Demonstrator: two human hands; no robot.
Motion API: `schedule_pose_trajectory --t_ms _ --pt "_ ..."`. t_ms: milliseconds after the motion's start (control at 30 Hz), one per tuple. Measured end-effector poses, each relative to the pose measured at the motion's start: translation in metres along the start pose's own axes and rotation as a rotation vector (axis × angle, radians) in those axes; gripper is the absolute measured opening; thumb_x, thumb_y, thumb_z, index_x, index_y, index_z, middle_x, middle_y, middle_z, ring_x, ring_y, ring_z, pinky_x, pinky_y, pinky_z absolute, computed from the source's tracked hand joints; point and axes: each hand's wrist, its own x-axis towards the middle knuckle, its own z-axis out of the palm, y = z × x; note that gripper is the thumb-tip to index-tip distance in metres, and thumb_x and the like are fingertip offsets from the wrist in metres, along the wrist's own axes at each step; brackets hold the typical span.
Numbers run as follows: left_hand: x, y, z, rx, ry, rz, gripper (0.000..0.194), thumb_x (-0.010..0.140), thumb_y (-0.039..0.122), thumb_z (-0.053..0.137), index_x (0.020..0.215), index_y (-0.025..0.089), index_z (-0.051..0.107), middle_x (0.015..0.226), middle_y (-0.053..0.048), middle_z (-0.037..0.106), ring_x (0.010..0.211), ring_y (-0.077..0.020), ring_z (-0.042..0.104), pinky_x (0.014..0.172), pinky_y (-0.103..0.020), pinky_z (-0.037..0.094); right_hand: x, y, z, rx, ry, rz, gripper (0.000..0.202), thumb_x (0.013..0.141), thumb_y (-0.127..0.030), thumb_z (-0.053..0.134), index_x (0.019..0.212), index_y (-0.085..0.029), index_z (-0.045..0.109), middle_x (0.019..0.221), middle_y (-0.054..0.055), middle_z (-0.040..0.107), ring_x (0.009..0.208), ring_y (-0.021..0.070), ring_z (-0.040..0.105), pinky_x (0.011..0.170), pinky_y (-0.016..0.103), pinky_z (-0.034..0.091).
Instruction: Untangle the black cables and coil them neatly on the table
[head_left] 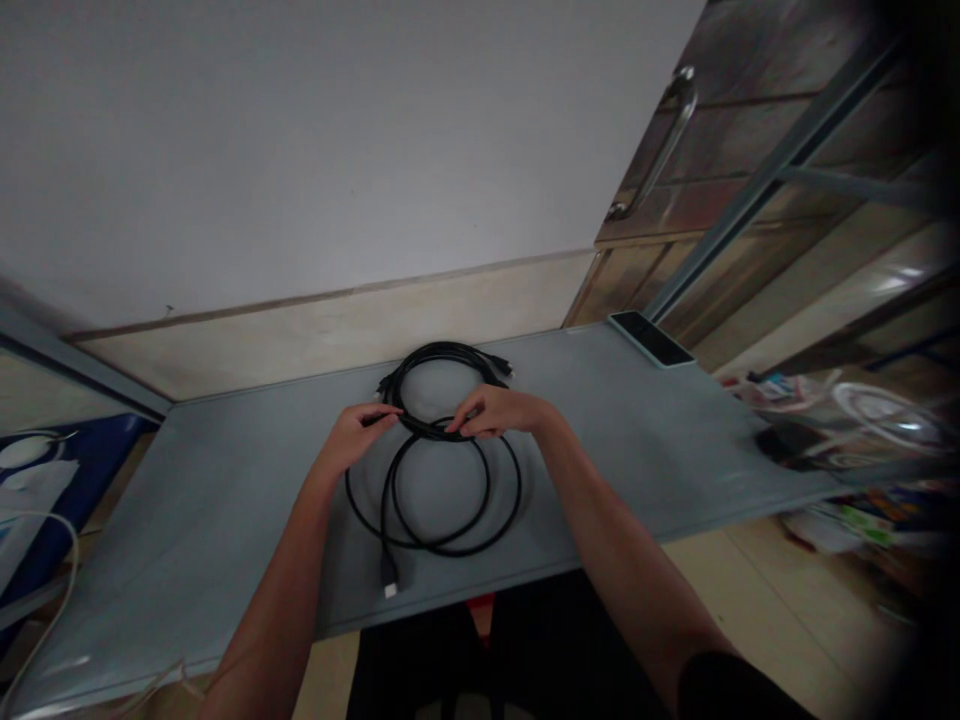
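Note:
A black cable [517, 492] lies in wide loops on the grey table, its plug end [390, 582] with a light metal tip near the front edge. Behind it is a coiled black cable bundle [442, 349], with a dark plug [501, 366] at its right side. My left hand [358, 432] pinches black cable at the left, where the loops and the bundle overlap. My right hand [487, 410] has its fingers closed on black cable just to the right. Which strand each hand grips is hard to make out.
The grey table [247, 480] meets a pale wall at the back. A dark-faced flat device [651, 338] sits at the far right corner. Clear-wrapped items [862, 415] crowd the right end. Past the left end stands a blue surface [90, 460] with white things on it.

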Motion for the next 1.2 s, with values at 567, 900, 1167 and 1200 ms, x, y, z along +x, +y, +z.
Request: schedule_pose_trajectory --t_ms 567,900,1167,1200 --pt "-0.009 0.01 -0.009 -0.426 -0.075 -0.137 0.044 0.076 0.039 0.078 0.114 0.019 0.07 0.064 0.005 0.05 0.045 -0.0054 0.039 0.04 -0.018 0.026 -0.005 0.002 -0.015 0.231 0.356 -0.22 0.04 0.082 -0.035 0.071 0.114 -0.011 0.072 0.058 -0.004 0.054 0.041 0.0042 0.038 0.039 0.02 0.023" --pt "-0.015 0.007 -0.027 -0.197 -0.338 -0.269 0.025 0.072 0.035 0.078 0.089 0.017 0.077 0.06 0.001 0.056 0.044 -0.0069 0.037 0.042 -0.022 0.019 -0.027 0.008 -0.027 0.109 -0.172 0.005 0.037 0.081 -0.035 0.074 0.108 -0.009 0.075 0.058 -0.004 0.054 0.043 0.0042 0.04 0.039 0.019 0.024" --pt "-0.009 0.007 -0.021 -0.283 -0.027 -0.248 0.032 0.069 0.036 0.079 0.095 0.017 0.077 0.061 0.002 0.057 0.041 -0.0047 0.032 0.041 -0.021 0.018 -0.015 0.004 -0.02 0.126 0.058 -0.145 0.053 0.09 -0.038 0.064 0.136 -0.013 0.059 0.062 -0.006 0.05 0.049 0.0054 0.04 0.046 0.019 0.03" --pt "-0.007 0.006 -0.021 -0.283 0.02 -0.221 0.033 0.07 0.036 0.078 0.096 0.016 0.077 0.063 0.001 0.06 0.042 -0.0049 0.033 0.041 -0.021 0.019 -0.012 0.003 -0.016 0.116 0.05 -0.147 0.051 0.09 -0.039 0.064 0.133 -0.012 0.062 0.062 -0.005 0.051 0.049 0.0058 0.041 0.047 0.02 0.031"
